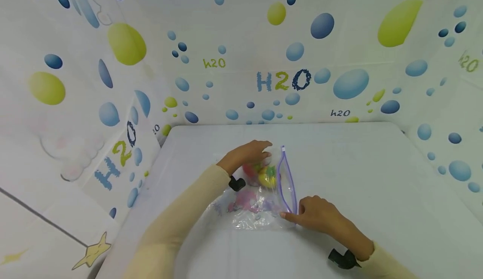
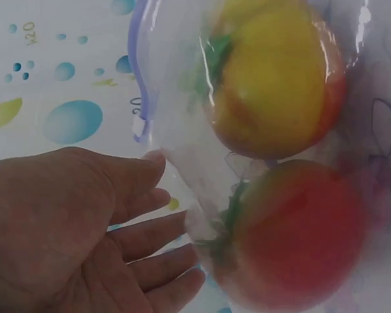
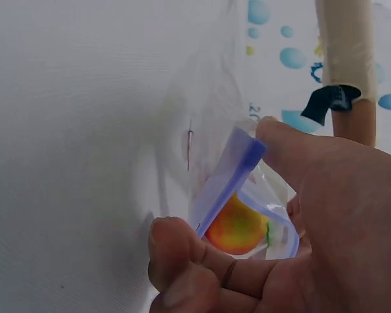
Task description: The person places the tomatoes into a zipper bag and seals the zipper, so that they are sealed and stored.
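Note:
A clear zip bag [image 1: 245, 220] with a purple zipper lies on the white table, its mouth parted towards the right. Inside are a yellow-and-red fruit [image 1: 267, 177] [image 2: 274, 85] [image 3: 238, 225] and a red fruit [image 1: 250, 171] [image 2: 300, 235], both with green tops. My left hand [image 1: 249, 154] [image 2: 85, 228] is at the bag's far edge, fingers loosely extended, fingertips against or just beside the plastic. At the near end of the mouth, my right hand [image 1: 320, 214] [image 3: 313, 228] holds the zipper corner between thumb and curled fingers.
The white table [image 1: 362, 166] extends around the bag. Behind it and to the left hangs a white curtain [image 1: 241, 32] with blue and green spots and H2O lettering. Black straps [image 1: 344, 259] are on both wrists.

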The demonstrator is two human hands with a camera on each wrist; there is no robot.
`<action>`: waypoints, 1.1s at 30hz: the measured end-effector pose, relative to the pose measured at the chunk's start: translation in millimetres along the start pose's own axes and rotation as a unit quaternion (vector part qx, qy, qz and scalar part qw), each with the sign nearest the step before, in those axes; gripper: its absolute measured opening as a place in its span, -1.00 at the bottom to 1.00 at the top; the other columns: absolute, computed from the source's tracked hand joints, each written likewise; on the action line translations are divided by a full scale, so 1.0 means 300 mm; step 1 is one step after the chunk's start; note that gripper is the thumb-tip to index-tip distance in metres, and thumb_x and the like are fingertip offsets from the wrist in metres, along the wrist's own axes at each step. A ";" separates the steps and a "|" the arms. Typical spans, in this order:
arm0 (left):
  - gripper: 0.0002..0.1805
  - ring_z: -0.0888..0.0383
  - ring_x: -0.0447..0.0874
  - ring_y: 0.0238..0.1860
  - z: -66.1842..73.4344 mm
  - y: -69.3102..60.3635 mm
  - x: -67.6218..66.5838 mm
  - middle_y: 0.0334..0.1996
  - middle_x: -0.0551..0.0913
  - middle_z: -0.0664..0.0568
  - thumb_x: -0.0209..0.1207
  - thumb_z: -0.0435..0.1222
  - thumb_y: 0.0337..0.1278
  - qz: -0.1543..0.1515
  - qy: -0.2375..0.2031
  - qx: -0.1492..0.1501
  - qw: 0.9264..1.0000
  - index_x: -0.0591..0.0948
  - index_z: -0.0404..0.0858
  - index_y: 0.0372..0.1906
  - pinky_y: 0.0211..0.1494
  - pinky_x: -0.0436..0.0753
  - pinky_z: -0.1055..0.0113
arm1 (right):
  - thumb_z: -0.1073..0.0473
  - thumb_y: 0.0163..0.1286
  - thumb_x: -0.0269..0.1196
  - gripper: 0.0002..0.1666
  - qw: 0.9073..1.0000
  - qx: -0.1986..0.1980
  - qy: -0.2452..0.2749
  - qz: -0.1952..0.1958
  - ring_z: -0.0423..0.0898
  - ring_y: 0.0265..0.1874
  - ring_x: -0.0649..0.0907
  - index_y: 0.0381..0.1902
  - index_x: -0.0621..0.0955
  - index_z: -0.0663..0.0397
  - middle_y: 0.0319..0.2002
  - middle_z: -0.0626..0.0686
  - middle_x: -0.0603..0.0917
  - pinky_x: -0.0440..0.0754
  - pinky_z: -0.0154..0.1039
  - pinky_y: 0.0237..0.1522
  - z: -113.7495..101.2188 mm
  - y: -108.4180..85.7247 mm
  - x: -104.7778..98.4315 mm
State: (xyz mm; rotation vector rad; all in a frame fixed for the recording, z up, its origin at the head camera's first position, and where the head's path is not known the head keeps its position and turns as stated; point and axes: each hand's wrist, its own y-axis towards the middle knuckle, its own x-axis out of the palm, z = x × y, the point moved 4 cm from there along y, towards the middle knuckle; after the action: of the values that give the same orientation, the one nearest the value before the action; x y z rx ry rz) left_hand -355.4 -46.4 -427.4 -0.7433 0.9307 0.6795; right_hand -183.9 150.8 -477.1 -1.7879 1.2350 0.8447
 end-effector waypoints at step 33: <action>-0.64 0.12 0.51 -0.26 -0.224 -0.090 -0.009 -0.28 0.62 0.01 0.17 0.00 0.56 0.057 -0.062 -0.009 0.996 0.62 -0.25 -0.15 -0.14 0.55 0.29 | -0.15 0.42 0.41 -0.63 0.992 -0.079 0.092 -0.032 -0.11 -0.39 0.49 -0.30 0.61 0.01 -0.42 -0.05 0.53 0.43 -0.20 -0.37 0.148 0.118 -0.086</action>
State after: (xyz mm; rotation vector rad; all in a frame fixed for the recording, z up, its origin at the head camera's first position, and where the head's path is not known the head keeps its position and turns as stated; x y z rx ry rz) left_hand -365.6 -115.9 -444.5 -0.6608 0.8591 0.8253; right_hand -229.2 193.1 -484.1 -2.0604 1.2475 0.7730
